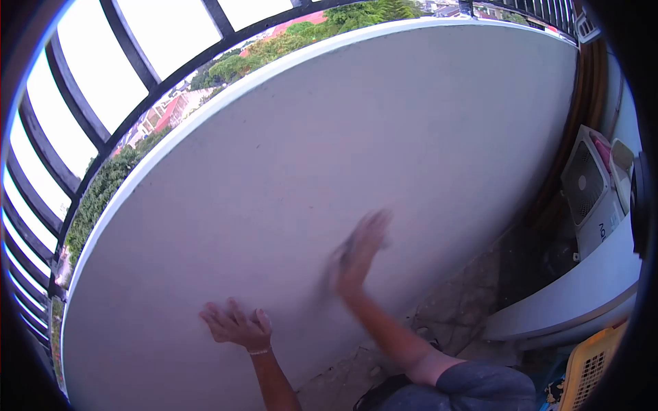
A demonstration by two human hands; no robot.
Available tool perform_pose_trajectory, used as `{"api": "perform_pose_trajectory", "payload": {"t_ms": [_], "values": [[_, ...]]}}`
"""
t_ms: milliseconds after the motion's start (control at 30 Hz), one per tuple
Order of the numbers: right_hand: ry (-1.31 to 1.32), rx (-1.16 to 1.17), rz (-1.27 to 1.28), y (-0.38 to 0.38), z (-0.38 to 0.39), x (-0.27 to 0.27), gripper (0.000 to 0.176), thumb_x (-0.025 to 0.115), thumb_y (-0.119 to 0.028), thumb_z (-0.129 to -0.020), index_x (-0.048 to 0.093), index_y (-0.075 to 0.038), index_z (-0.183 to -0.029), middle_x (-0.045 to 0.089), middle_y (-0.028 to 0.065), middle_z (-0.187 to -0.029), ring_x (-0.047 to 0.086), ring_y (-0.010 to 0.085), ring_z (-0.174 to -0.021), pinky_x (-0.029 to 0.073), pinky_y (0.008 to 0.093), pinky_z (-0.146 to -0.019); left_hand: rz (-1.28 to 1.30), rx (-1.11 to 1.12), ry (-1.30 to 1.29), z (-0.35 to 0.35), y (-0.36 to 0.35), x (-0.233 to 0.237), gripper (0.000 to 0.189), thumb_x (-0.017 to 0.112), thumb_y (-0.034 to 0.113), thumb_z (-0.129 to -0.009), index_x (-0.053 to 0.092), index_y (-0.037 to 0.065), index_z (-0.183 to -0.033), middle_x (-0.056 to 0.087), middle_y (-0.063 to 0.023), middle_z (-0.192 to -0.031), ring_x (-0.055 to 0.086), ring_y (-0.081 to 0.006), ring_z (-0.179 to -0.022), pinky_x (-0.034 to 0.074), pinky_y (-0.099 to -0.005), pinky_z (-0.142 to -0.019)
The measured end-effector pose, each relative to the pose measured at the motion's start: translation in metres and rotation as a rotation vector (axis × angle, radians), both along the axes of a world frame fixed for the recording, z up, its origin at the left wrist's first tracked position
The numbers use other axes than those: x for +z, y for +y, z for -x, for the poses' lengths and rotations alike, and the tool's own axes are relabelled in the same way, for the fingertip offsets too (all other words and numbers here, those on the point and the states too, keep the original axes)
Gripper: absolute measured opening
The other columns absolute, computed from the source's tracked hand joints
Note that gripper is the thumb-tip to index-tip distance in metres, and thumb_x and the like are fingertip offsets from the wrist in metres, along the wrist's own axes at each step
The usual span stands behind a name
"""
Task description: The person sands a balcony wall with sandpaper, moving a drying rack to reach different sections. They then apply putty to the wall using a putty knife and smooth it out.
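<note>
A broad, plain grey wall [411,130] fills the middle of the head view, with a few small dark specks on it. My left hand [236,326] is raised in front of its lower part, fingers apart and nothing in them; a thin pale bracelet [260,351] circles the wrist. Farther right, my right hand [362,253] is at the wall, smeared by motion. Dark patches show along both sides of that hand. Whether they are shadow or something flat under the palm, I cannot make out.
Black railings [127,44] run above the wall's white top edge [226,91], with trees and roofs beyond. At right stand an air-conditioner outdoor unit [588,181], a curved white panel [569,301] and a yellow plastic basket [595,366]. Tiled floor [449,308] lies below.
</note>
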State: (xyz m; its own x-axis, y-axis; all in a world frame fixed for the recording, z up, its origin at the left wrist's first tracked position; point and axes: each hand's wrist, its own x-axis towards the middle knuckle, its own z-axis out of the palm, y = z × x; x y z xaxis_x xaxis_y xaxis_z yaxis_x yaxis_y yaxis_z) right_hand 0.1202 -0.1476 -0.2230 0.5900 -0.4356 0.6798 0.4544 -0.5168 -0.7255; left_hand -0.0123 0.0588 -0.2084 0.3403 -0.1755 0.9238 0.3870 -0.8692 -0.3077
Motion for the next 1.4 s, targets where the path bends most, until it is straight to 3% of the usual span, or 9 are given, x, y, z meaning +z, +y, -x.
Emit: {"api": "perform_pose_trajectory", "payload": {"t_ms": [167,433,700,1000,1133,1200,1233,1300,1400], "values": [[-0.311,0.243,0.445,-0.041,-0.015,-0.040,0.067,0.046,-0.044,-0.099,0.037,0.002,-0.148,0.013,0.0274,-0.160,0.013,0.0473,-0.148,0.012,0.0626,-0.117,0.089,-0.003,-0.083,0.013,0.022,-0.014,0.062,0.029,0.045,-0.102,0.035,0.010,-0.152,0.026,-0.0253,-0.158,0.023,-0.0485,-0.145,0.026,-0.0562,-0.106],[-0.060,-0.157,-0.524,-0.131,-0.112,0.002,0.062,0.039,-0.030,-0.104,0.024,0.006,-0.152,0.016,0.0234,-0.161,0.008,0.0349,-0.151,0.002,0.0468,-0.121,0.074,0.008,-0.075,0.026,0.031,-0.020,0.058,0.028,0.036,-0.103,0.034,0.006,-0.152,0.025,-0.0284,-0.157,0.020,-0.0506,-0.145,0.025,-0.0582,-0.110],[-0.518,0.185,0.632,-0.012,-0.022,-0.044,0.060,0.040,-0.043,-0.103,0.035,-0.007,-0.150,0.022,0.0200,-0.161,0.016,0.0326,-0.151,0.009,0.0488,-0.120,-0.003,0.028,-0.006,0.032,0.036,-0.012,0.059,0.025,0.038,-0.103,0.032,0.005,-0.152,0.024,-0.0292,-0.157,0.019,-0.0514,-0.144,0.019,-0.0577,-0.114],[-0.188,-0.143,-0.402,-0.107,-0.097,0.015,0.059,0.031,-0.030,-0.106,0.022,0.003,-0.153,0.011,0.0222,-0.163,0.005,0.0386,-0.151,0.003,0.0514,-0.120,0.128,0.005,-0.103,0.037,0.051,-0.040,0.058,0.026,0.037,-0.103,0.030,0.007,-0.153,0.021,-0.0279,-0.158,0.018,-0.0517,-0.144,0.018,-0.0618,-0.113],[-0.004,0.183,0.138,0.015,-0.009,-0.042,0.066,0.046,-0.037,-0.097,0.032,-0.002,-0.151,0.020,0.0220,-0.161,0.014,0.0373,-0.150,0.011,0.0578,-0.117,0.121,-0.067,-0.140,0.029,0.042,-0.041,0.058,0.026,0.034,-0.103,0.031,0.003,-0.152,0.020,-0.0280,-0.158,0.017,-0.0505,-0.145,0.018,-0.0614,-0.115],[-0.090,1.043,0.539,0.022,0.008,-0.098,0.066,0.051,-0.026,-0.093,0.028,-0.011,-0.154,0.021,0.0113,-0.163,0.021,0.0291,-0.149,0.021,0.0482,-0.118,0.123,-0.032,-0.123,0.033,0.036,-0.038,0.057,0.026,0.032,-0.104,0.033,0.000,-0.150,0.021,-0.0269,-0.158,0.018,-0.0492,-0.145,0.020,-0.0592,-0.116],[-0.755,0.782,1.055,0.010,0.011,-0.104,0.068,0.051,-0.022,-0.093,0.025,-0.014,-0.155,0.021,0.0081,-0.163,0.024,0.0266,-0.149,0.024,0.0442,-0.119,0.111,-0.025,-0.099,0.037,0.035,-0.041,0.057,0.027,0.033,-0.104,0.033,0.000,-0.150,0.021,-0.0268,-0.158,0.017,-0.0489,-0.146,0.020,-0.0592,-0.116],[-0.527,1.463,1.243,-0.028,0.008,-0.104,0.075,0.055,-0.012,-0.090,0.020,-0.017,-0.157,0.020,0.0061,-0.163,0.030,0.0262,-0.146,0.027,0.0381,-0.118,0.079,-0.008,-0.067,0.040,0.046,-0.045,0.059,0.027,0.035,-0.103,0.032,-0.001,-0.150,0.020,-0.0266,-0.158,0.016,-0.0484,-0.146,0.019,-0.0591,-0.117],[-0.202,1.401,1.211,-0.079,0.017,-0.119,0.077,0.059,-0.009,-0.089,0.023,-0.020,-0.156,0.023,0.0061,-0.162,0.032,0.0271,-0.145,0.028,0.0410,-0.118,0.033,-0.051,-0.039,0.052,0.070,-0.068,0.059,0.029,0.037,-0.104,0.032,0.001,-0.151,0.022,-0.0267,-0.157,0.015,-0.0480,-0.146,0.017,-0.0584,-0.117]]}}
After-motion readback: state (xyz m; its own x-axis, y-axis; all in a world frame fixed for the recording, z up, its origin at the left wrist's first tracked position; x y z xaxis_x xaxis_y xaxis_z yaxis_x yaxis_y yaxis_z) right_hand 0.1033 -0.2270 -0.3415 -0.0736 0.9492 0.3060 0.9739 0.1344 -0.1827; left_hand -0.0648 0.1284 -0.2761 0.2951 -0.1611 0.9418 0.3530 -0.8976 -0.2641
